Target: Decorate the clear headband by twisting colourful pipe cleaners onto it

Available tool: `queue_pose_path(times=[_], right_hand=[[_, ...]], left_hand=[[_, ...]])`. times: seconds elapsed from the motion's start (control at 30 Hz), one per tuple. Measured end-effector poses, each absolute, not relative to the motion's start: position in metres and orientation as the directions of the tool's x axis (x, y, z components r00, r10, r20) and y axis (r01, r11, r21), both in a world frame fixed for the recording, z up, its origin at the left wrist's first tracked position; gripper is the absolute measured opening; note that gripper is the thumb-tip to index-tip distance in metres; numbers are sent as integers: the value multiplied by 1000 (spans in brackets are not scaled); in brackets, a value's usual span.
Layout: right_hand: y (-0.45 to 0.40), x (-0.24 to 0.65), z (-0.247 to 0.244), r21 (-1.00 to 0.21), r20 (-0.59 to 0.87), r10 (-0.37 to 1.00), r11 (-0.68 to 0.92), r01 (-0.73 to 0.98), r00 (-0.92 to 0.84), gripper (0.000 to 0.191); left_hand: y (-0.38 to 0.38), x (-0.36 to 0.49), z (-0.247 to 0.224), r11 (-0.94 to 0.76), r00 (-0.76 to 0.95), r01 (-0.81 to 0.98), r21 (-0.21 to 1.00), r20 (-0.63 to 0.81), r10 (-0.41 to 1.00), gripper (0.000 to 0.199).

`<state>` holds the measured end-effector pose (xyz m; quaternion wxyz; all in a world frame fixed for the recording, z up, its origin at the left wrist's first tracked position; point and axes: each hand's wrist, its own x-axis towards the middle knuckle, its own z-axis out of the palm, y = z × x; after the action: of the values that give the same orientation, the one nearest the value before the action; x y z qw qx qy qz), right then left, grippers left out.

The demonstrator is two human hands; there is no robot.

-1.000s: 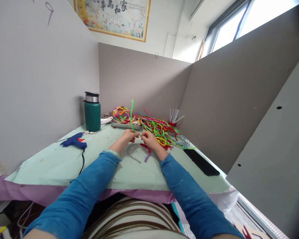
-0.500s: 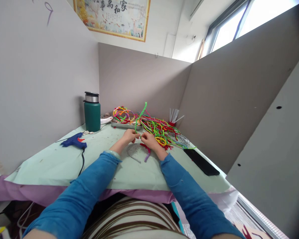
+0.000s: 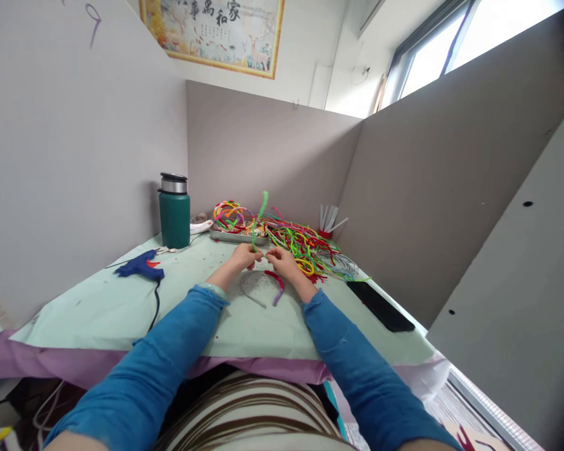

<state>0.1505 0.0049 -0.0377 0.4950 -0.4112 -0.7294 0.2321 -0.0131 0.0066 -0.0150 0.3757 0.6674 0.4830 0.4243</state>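
Observation:
Between the fingers of my left hand is a green pipe cleaner, its fuzzy length standing up above the hand and leaning right. My right hand is close beside it with fingertips pinched together; whatever is in that pinch is too small to make out. Below both hands, a thin grey headband lies on the table. Red and purple pipe cleaner covers its right side, while the left side is bare.
A heap of coloured pipe cleaners and a metal tray of finished-looking loops lie behind my hands. To the left are a blue glue gun and a green bottle. A black phone rests at right. Partitions enclose the table.
The green pipe cleaner's upper end has swung left and bent, looking slightly blurred. My right fingers have shifted slightly away from the left ones. The headband lies as before.

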Motion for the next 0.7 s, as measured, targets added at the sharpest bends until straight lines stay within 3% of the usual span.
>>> queue_pose_path(times=[0.2, 0.37, 0.53, 0.7], right_hand=[[7, 152, -40, -588, 585, 763, 633, 504, -276, 16], [3, 150, -37, -621, 559, 798, 582, 525, -224, 13], [-3, 142, -32, -838, 480, 866, 500, 217, -140, 18], [-9, 137, -27, -906, 417, 897, 396, -150, -150, 27]], left_hand=[[5, -14, -14, -266, 166, 439, 858, 213, 963, 18], [-1, -12, -10, -250, 178, 412, 876, 192, 965, 14], [-2, -13, -9, -57, 163, 157, 986, 31, 986, 15], [2, -17, -9, 146, 350, -81, 986, -109, 931, 16]])
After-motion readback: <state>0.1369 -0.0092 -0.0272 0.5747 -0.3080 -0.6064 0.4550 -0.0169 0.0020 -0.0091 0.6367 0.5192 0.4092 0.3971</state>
